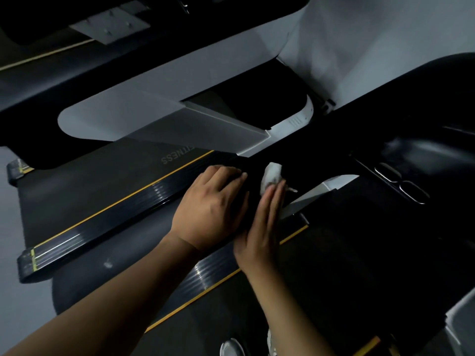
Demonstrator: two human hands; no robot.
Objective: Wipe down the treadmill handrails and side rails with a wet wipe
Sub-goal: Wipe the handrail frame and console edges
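Observation:
A black treadmill handrail (311, 155) runs diagonally across the middle of the head view. My left hand (213, 206) lies over it with the fingers curled round its top. Just to the right, my right hand (262, 227) is seen edge-on, its straight fingers pressing a crumpled white wet wipe (272, 174) against the handrail. Below the hands runs a black ribbed side rail (213, 273) with a yellow stripe, partly hidden by my forearms.
A second ribbed side rail (102, 222) and a dark belt (97, 186) marked FITNESS lie to the left. Grey-white frame covers (180, 124) cross above. The dark console (411, 155) with metal oval grips sits at right. A shoe (231, 348) shows at the bottom.

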